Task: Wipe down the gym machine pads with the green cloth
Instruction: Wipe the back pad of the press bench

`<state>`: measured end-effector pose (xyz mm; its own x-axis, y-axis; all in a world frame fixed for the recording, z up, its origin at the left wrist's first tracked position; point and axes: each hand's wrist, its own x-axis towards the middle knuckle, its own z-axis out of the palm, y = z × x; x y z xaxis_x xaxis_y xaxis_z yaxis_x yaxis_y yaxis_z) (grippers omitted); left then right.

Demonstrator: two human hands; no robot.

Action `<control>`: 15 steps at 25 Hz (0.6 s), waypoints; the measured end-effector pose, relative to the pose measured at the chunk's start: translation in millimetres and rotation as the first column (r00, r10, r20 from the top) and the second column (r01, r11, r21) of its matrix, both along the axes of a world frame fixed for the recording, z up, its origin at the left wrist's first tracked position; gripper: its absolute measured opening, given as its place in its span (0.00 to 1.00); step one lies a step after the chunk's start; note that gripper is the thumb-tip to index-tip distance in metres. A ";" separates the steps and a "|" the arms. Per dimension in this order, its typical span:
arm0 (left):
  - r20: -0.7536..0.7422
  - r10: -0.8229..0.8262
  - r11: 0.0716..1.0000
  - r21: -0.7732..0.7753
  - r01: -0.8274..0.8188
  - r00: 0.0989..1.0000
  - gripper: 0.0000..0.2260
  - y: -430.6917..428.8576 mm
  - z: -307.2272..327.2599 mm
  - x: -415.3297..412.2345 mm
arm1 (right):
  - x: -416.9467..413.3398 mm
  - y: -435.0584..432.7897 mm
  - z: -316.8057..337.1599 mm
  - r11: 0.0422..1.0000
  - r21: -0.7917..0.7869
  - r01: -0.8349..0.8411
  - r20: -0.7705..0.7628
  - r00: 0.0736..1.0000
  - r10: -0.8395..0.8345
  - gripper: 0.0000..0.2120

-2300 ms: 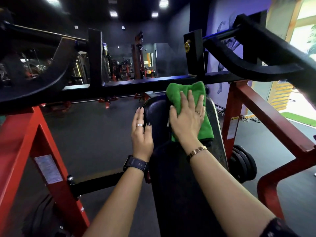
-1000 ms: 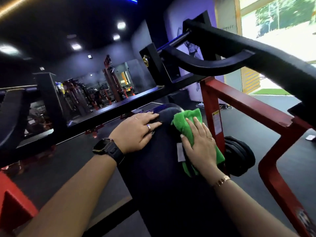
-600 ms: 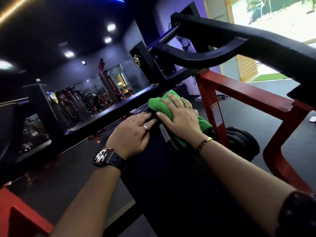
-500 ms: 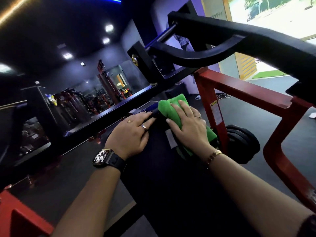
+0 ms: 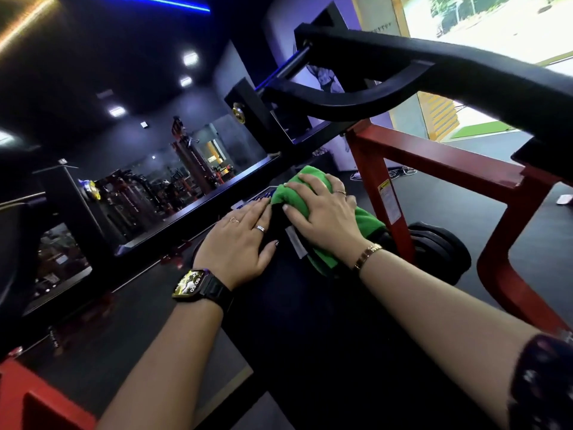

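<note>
A long black machine pad [image 5: 310, 321] runs away from me through the middle of the head view. The folded green cloth [image 5: 367, 223] lies over its far right end. My right hand [image 5: 325, 215] presses flat on the cloth, fingers spread and pointing left. My left hand [image 5: 238, 243] rests flat on the pad just left of the cloth, fingers straight, a black watch on its wrist. Much of the cloth is hidden under my right hand.
A red steel frame [image 5: 434, 156] stands right of the pad, with black weight plates [image 5: 440, 249] on the floor behind it. A black padded lever arm [image 5: 434, 69] crosses overhead. A black crossbar [image 5: 201, 209] runs behind the pad. More machines stand in the dark background.
My right hand has slid the cloth along the far end of the pad, from its right side toward the top. My left hand stays planted on the pad.
</note>
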<state>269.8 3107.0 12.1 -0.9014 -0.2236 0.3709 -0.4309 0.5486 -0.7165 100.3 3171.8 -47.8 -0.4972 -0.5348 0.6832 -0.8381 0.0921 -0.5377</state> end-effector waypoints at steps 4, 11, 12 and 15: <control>-0.008 -0.027 0.999 0.019 0.027 1.000 0.29 -1.1 0.5 1.5 | 6.6 31.7 -73.6 0.995 -0.012 0.101 0.049 0.994 -0.100 0.28; 0.005 -0.001 0.999 0.038 0.001 1.000 0.30 2.6 1.1 0.0 | 16.6 35.1 -74.8 0.999 0.005 0.048 -0.102 0.994 -0.047 0.30; 0.007 -0.003 0.999 0.040 0.003 1.000 0.30 3.0 1.2 -0.2 | 11.1 26.9 -56.1 1.000 0.018 0.013 -0.139 0.990 -0.011 0.30; -0.001 -0.003 0.999 0.039 0.003 1.000 0.30 4.1 2.3 0.0 | -1.1 18.6 -42.5 1.000 0.022 0.014 -0.116 0.993 -0.012 0.31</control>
